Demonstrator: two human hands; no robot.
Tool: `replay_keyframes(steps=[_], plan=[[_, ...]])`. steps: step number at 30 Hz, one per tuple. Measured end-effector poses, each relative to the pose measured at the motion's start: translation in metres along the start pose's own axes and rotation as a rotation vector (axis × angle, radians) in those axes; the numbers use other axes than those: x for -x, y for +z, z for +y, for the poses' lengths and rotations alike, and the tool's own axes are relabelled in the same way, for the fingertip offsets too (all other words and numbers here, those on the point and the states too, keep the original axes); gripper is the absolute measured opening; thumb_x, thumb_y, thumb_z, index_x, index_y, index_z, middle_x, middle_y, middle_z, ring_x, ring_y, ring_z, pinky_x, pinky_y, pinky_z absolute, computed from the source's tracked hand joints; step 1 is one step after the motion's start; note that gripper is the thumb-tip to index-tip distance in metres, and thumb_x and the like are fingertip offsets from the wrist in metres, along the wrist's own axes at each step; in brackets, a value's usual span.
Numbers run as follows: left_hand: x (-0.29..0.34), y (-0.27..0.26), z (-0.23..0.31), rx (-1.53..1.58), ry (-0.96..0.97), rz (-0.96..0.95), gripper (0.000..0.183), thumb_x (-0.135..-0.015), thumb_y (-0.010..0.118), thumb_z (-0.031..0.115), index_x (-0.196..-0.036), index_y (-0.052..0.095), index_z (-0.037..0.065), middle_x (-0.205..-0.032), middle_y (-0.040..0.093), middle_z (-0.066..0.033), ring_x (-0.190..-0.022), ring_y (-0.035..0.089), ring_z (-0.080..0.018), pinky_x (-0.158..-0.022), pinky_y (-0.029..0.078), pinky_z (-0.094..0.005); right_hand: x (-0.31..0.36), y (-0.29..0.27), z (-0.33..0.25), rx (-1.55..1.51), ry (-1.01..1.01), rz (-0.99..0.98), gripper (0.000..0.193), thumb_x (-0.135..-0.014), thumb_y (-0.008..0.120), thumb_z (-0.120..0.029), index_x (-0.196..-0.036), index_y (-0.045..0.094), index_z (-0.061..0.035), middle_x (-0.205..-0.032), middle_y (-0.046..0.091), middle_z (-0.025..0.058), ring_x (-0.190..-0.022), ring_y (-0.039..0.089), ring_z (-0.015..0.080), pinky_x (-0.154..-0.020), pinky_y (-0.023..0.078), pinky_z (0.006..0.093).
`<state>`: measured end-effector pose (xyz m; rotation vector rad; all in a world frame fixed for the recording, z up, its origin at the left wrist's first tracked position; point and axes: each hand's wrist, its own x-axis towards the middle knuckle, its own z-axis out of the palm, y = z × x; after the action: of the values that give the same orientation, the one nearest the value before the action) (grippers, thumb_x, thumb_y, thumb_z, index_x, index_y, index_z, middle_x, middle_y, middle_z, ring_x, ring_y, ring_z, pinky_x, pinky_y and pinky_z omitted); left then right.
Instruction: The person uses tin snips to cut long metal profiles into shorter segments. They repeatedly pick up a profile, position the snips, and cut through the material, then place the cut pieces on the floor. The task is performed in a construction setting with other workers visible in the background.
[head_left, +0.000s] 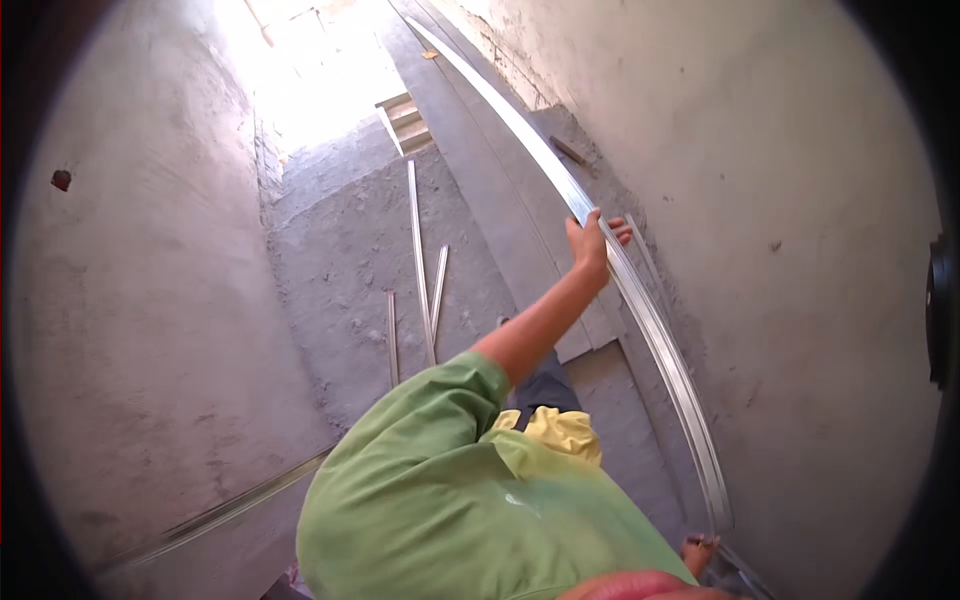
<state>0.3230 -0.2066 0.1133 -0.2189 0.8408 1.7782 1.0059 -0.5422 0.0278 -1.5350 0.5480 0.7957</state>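
A long, silvery metal channel [668,350] runs from the bright far end down along the right side, looking bowed in this wide view. My left hand [592,250] grips it around the middle, thumb on one edge and fingers showing past the other. Low on the right, my right hand [698,552] is beside the channel's near end with its fingers curled. It is small and partly hidden by my green shirt, so what it holds cannot be made out.
Several thin metal strips [417,250] lie on the rough grey floor. Long flat boards [470,150] stretch beneath the channel. Another long strip [250,494] lies near the left wall [150,330]. A slatted wooden piece [405,124] is by the bright opening; the right wall [800,250] is close.
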Motion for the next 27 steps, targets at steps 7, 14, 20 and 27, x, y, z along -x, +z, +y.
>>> replay_keyframes(steps=[7, 14, 20, 27], plan=[[0.059, -0.064, -0.049, -0.559, -0.055, 0.133, 0.067, -0.091, 0.063, 0.044, -0.134, 0.034, 0.001, -0.111, 0.058, -0.0221, -0.081, 0.067, -0.034, -0.067, 0.059, -0.0424, -0.096, -0.018, 0.068, 0.227, 0.098, -0.199, 0.05, -0.084, 0.065, -0.034, -0.124, 0.046, -0.0115, -0.119, 0.057, 0.0103, -0.107, 0.055, 0.0245, -0.086, 0.049, 0.0405], [0.138, -0.09, -0.072, -0.689, -0.004, 0.295, 0.083, -0.076, 0.08, 0.043, -0.132, 0.042, -0.005, -0.098, 0.054, -0.0178, -0.07, 0.061, -0.027, -0.06, 0.057, -0.0422, -0.084, -0.021, 0.14, 0.24, 0.454, -0.333, 0.028, -0.082, 0.059, -0.04, -0.091, 0.058, -0.0131, -0.088, 0.065, 0.006, -0.079, 0.06, 0.0189, -0.068, 0.046, 0.0355], [0.169, -0.144, -0.075, -1.089, 0.143, 0.745, 0.04, -0.071, 0.078, 0.024, -0.098, 0.066, -0.003, -0.095, 0.067, -0.0181, -0.089, 0.065, -0.028, -0.078, 0.053, -0.0439, -0.1, -0.075, 0.179, 0.457, 0.483, -0.545, 0.035, -0.079, 0.065, -0.032, -0.104, 0.055, -0.011, -0.097, 0.061, 0.0071, -0.086, 0.059, 0.024, -0.076, 0.05, 0.0375], [0.256, -0.199, -0.058, -0.978, 0.174, 0.445, 0.012, -0.074, 0.063, 0.008, -0.072, 0.052, 0.002, -0.057, 0.042, -0.005, -0.041, 0.042, -0.0155, -0.037, 0.034, -0.0284, -0.061, -0.16, 0.157, 1.248, -0.447, -1.124, 0.077, -0.067, 0.079, 0.008, -0.128, 0.036, -0.0113, -0.109, 0.051, 0.0116, -0.098, 0.055, 0.0208, -0.086, 0.048, 0.0338]])
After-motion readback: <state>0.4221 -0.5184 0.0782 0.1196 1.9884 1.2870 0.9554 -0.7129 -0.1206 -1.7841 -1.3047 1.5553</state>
